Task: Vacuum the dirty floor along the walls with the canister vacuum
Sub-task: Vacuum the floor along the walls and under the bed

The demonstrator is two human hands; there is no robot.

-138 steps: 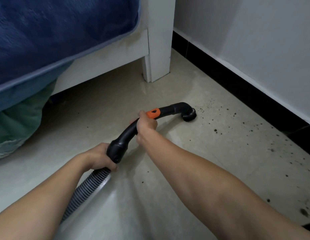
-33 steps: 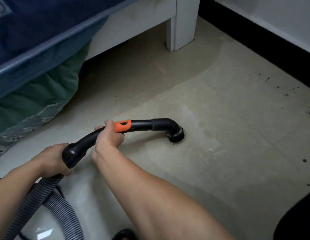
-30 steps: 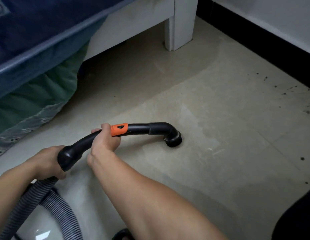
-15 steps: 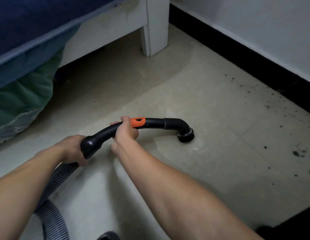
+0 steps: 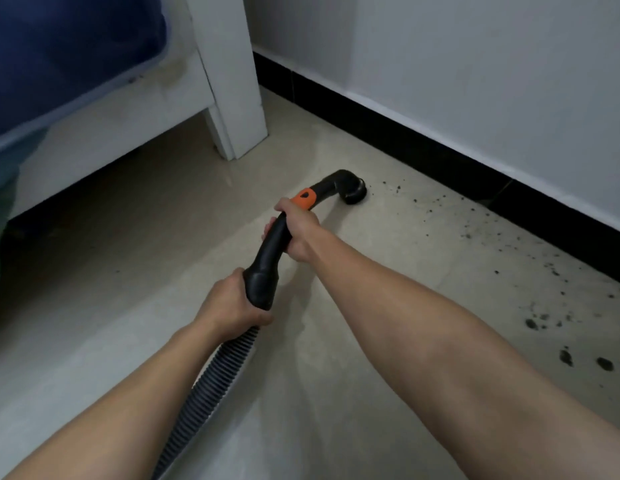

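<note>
Black plastic handle: the curved vacuum handle (image 5: 272,247) runs from the middle of the view up and to the right, toward the wall.
Right hand: the right hand (image 5: 299,233) is wrapped tight around the upper part of the handle, just below the orange slider (image 5: 304,198).
Left hand: the left hand (image 5: 232,304) is clenched around the wide lower collar of the handle, where the ribbed grey hose (image 5: 211,386) joins it.
Hose: it trails from the left hand down to the bottom edge, lying between the two forearms.
Nozzle: the round black nozzle (image 5: 353,194) sits mouth-down on the beige tile floor (image 5: 336,393), well ahead of the right hand.
Dirt: black dirt specks (image 5: 509,244) are strewn along the baseboard to the right of the nozzle; the nearest specks lie just beside it, and larger clumps lie near the right edge.
Wall side: a black baseboard (image 5: 422,133) runs under the white wall (image 5: 474,64) diagonally from upper middle to the right edge; the nozzle is near it but apart.
Bed: a white bed leg (image 5: 232,81) stands left of and behind the nozzle, with a white bed rail (image 5: 128,123) and blue bedding (image 5: 59,46) beyond.
Open room: bare floor lies between the bed leg and the nozzle; under the bed it is dark.
</note>
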